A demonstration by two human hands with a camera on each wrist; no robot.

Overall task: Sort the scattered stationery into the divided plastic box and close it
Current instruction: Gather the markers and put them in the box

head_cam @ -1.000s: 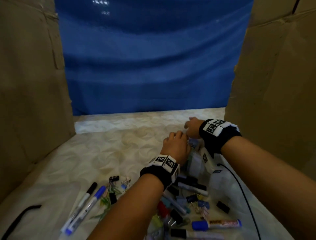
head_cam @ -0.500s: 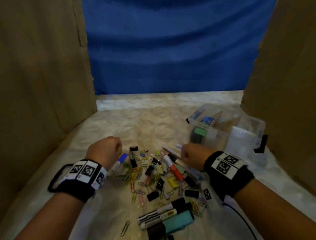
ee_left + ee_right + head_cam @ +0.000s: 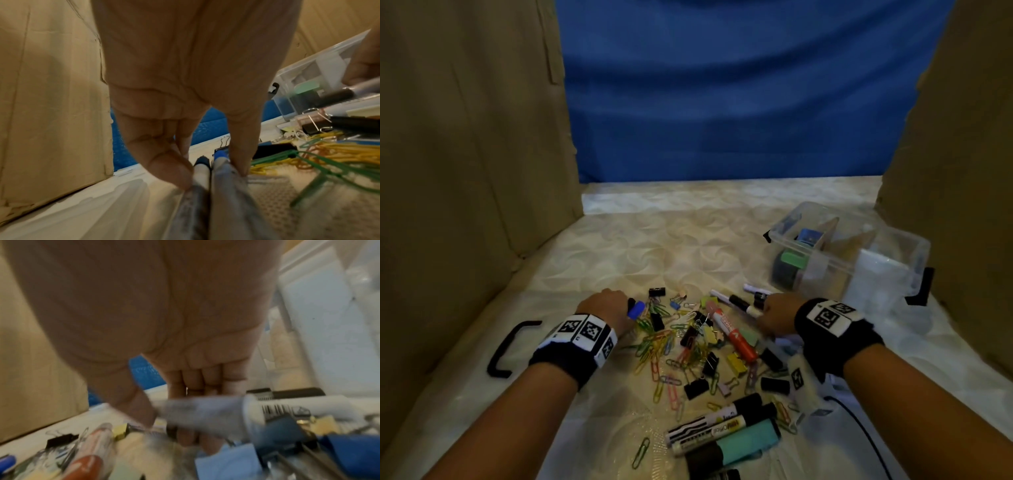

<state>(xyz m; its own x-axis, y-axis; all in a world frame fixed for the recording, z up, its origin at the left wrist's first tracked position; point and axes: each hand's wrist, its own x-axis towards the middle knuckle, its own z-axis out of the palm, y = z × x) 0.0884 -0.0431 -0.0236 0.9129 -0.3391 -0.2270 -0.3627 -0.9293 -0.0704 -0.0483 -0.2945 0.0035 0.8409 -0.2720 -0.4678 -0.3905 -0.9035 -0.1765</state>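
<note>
The clear divided box point(image 3: 887, 240) stands open at the back right, with a few items in its left compartments. A pile of paper clips point(image 3: 654, 346), binder clips point(image 3: 695, 389) and a red marker point(image 3: 732, 334) lies in the middle. My left hand point(image 3: 628, 308) pinches two thin markers point(image 3: 207, 172), one blue-capped and one black-capped, at the pile's left edge. My right hand point(image 3: 763, 313) grips a white marker point(image 3: 205, 412) with a black cap at the pile's right side, just in front of the box.
Cardboard walls point(image 3: 465, 171) close in the left and right sides, with a blue sheet point(image 3: 722, 102) behind. A black bent handle point(image 3: 510, 346) lies at the left. Thick markers and a teal highlighter point(image 3: 746, 438) lie near the front. A black cable point(image 3: 859, 428) runs along my right forearm.
Both hands left the box and came down to the pile. The left hand took hold of two thin markers, and the right hand took hold of a white marker.
</note>
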